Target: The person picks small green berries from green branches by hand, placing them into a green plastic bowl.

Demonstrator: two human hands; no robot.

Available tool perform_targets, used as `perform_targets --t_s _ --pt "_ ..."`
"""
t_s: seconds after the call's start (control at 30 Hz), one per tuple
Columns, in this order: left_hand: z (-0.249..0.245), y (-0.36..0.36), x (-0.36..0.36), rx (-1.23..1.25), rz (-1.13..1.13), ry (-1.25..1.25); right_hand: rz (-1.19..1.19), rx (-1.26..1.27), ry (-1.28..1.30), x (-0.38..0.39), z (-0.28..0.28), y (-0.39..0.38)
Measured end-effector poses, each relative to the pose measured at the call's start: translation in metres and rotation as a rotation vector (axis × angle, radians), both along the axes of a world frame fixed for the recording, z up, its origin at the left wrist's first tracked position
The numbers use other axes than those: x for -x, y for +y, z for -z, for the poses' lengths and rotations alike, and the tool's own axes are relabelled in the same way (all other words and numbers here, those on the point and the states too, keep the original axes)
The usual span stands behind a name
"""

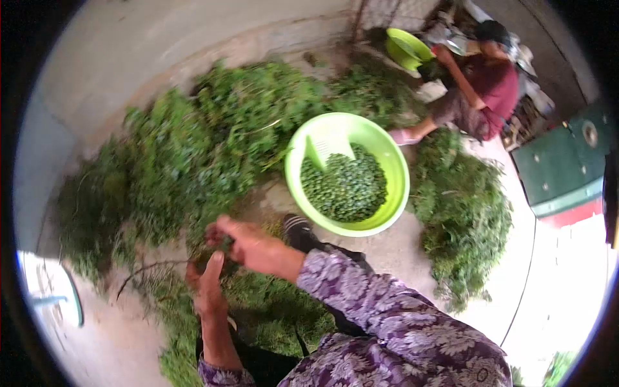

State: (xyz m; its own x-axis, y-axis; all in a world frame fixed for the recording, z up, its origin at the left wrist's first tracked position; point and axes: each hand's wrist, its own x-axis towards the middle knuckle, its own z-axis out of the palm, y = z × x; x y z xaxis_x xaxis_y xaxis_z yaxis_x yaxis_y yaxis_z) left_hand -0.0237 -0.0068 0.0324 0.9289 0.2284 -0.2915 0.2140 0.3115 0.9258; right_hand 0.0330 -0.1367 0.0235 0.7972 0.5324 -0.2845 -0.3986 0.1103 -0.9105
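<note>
My left hand (209, 287) is closed around a thin dark branch (149, 266), which sticks out to the left. Just above and to its right, my right hand (255, 246) curls its fingers over a small green cluster (225, 244); the fingers partly hide and blur it. In front of me stands a light green basin (398, 193), partly filled with small round green berries (345, 184). A pale green scoop-like piece (330, 143) with a slotted face leans inside the basin's far side.
Leafy cut branches (213, 122) are heaped along the wall, with another pile (461, 213) right of the basin. A person (493, 97) sits at the back right beside a second green basin (393, 48). A green panel (561, 158) stands at the right.
</note>
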Motion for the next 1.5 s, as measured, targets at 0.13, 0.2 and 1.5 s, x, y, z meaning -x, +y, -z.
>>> perform_targets --t_s 0.13,0.2,1.5 --pt "0.013 -0.013 0.002 -0.035 -0.028 -0.054 0.143 -0.255 0.210 0.009 0.005 0.010" --pt "0.025 -0.009 0.003 -0.130 -0.039 -0.036 0.139 -0.216 0.193 0.011 0.008 0.014" --pt "0.062 0.016 0.002 -1.087 0.561 -0.477 0.122 0.364 -0.934 0.012 0.026 -0.075"
